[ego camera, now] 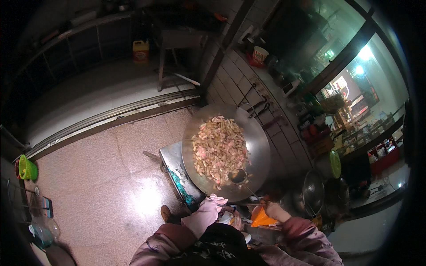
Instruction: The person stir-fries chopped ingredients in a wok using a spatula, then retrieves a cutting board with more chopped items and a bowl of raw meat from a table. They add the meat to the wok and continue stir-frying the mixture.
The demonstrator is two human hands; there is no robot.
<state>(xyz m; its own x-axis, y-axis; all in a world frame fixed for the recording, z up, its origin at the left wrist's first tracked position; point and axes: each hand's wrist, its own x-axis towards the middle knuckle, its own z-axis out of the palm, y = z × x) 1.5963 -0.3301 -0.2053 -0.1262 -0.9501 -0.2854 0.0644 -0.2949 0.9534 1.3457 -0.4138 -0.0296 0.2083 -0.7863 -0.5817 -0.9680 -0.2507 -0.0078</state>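
Observation:
A large metal wok (259,149) stands before me, holding a heap of chopped, pale brown and pinkish food (219,149) that looks like pieces of meat. My left hand (213,203), in a pink glove, is closed at the near rim, where a wok handle seems to be; its fingers hide the exact grip. My right hand (273,210), bare, grips the long handle of a metal ladle (238,177). The ladle's bowl rests in the near right edge of the food. On the far side of the wok is a ring handle (247,109).
A metal-topped stand (174,159) is at the wok's left. Right of it, a tiled wall (229,74) rises to a cluttered ledge below windows. Another wok (313,191) and an orange bag (262,216) are near my right arm. A green bucket (28,168) sits far left.

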